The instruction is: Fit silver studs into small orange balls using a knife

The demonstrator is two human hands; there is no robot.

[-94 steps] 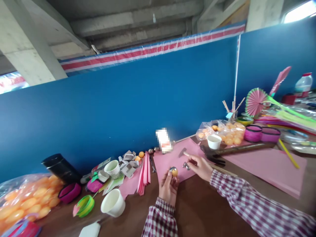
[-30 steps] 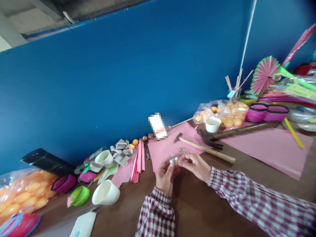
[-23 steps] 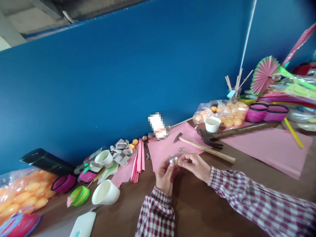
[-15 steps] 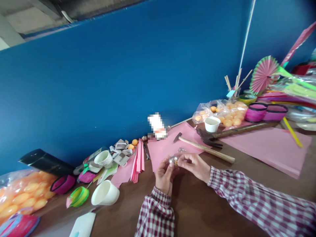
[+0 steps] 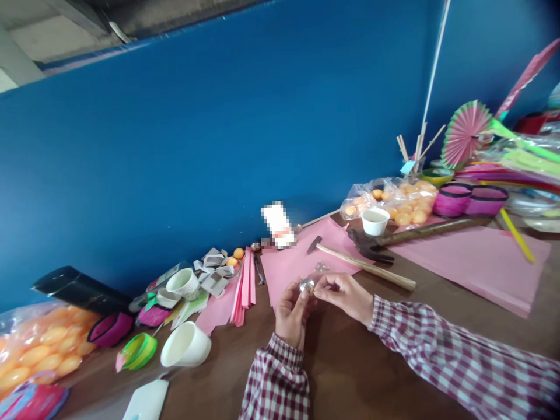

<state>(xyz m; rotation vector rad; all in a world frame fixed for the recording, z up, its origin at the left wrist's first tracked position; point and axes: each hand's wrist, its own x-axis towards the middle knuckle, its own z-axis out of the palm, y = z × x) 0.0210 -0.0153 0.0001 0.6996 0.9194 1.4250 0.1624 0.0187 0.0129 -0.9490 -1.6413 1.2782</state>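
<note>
My left hand (image 5: 291, 312) pinches the shiny ball (image 5: 307, 284), likely steadying it; my right hand (image 5: 345, 293) is just beside, its hold unclear.

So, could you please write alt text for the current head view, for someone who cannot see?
The left hand in a checked sleeve holds a small shiny object, the right hand close beside it; beyond, a small hammer lies partly on pink paper before a blue wall.
</note>
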